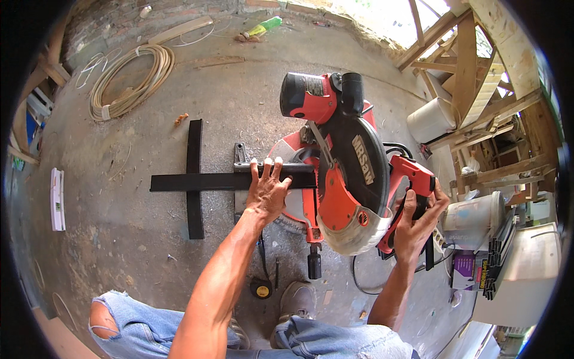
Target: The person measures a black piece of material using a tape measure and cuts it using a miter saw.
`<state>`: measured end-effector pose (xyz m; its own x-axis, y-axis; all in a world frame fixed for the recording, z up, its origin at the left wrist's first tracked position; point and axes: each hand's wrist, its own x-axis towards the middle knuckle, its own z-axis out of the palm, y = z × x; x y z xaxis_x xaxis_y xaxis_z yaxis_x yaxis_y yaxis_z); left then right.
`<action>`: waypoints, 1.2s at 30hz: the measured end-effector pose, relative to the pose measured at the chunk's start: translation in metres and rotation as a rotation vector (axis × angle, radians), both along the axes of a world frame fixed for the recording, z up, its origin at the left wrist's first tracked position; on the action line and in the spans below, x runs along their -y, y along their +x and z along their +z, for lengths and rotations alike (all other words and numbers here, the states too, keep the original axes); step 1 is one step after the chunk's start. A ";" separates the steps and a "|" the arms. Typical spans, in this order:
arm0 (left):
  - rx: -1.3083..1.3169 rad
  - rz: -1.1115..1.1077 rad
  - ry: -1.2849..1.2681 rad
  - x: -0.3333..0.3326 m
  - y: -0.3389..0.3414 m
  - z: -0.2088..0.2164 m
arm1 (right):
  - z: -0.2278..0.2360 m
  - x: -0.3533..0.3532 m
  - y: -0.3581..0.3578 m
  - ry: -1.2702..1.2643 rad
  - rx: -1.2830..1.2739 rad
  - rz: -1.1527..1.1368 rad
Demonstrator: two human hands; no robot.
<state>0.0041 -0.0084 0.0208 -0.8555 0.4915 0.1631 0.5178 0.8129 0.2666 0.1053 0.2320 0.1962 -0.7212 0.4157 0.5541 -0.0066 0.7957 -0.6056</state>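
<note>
A red and black miter saw (359, 161) stands on the concrete floor in front of me, its blade under the dark guard. A long black bar (203, 182) lies across the saw's base along the metal fence (281, 167). My left hand (268, 188) presses down on the bar, its fingers reaching over the fence and its thumb pointing toward the blade side. On the right, my right hand (418, 218) is wrapped round the red saw handle (414, 173); part of its fingers is hidden behind the grip. A second black bar (195, 215) lies crosswise under the first one's left end.
Near my shoes lie a tape measure (261, 288) and a dark pencil-like stick (277, 274). A hose coil (133, 81) and a green bottle (265, 26) lie farther off. At right stand buckets (473, 220), a purple box (468, 270) and wooden framing (466, 66).
</note>
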 end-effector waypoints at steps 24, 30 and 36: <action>-0.056 0.015 -0.155 -0.006 -0.003 -0.006 | 0.037 -0.012 -0.024 -1.137 0.217 0.111; -0.071 0.016 -0.128 -0.007 -0.002 -0.009 | 0.051 -0.022 -0.044 -1.082 0.257 0.090; -0.056 0.005 -0.098 -0.004 -0.001 -0.009 | 0.050 -0.017 -0.041 -1.005 0.255 0.096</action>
<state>0.0030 -0.0047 0.0122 -0.8489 0.5032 0.1619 0.5255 0.8363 0.1565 0.0647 0.2489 0.2466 -0.8228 0.5359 -0.1893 0.1781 -0.0733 -0.9813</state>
